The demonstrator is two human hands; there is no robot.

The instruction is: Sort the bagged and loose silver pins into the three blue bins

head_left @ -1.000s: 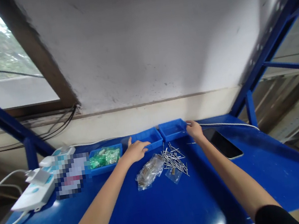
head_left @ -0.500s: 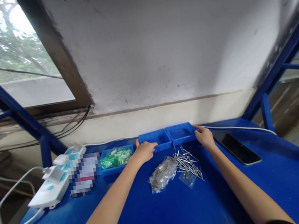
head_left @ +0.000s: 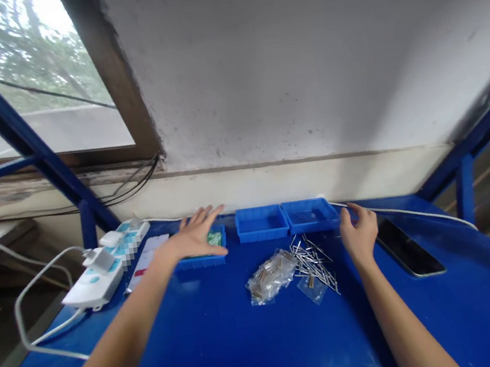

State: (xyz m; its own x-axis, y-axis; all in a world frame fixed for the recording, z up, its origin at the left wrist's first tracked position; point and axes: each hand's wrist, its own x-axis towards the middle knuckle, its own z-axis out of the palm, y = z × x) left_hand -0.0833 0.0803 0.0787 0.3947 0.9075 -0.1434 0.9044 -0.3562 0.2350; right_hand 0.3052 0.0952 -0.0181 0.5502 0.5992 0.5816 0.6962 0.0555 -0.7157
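Observation:
My left hand (head_left: 196,236) is open with its fingers spread, over a blue tray (head_left: 208,261) that holds green packets (head_left: 215,238), partly hidden by the hand. Two empty-looking blue trays stand side by side against the wall: a left one (head_left: 263,235) and a right one (head_left: 311,227). My right hand (head_left: 359,229) is beside the right tray's outer end, thumb and fingers apart, holding nothing. In front of the trays lie clear plastic bags with small brass-coloured parts (head_left: 271,277), a pile of thin metal pins (head_left: 314,263) and one small clear bag (head_left: 313,289).
A dark phone (head_left: 409,246) lies to the right of my right hand. On the left are a white power strip (head_left: 102,273) with plugs and cords, and a phone with a lit screen (head_left: 149,254). Blue frame posts (head_left: 465,186) rise at both sides; a white cable runs along the wall.
My left hand has let go of the left middle tray and moved left over the tray of green packets. My right hand has come off the right tray. The view has shifted slightly.

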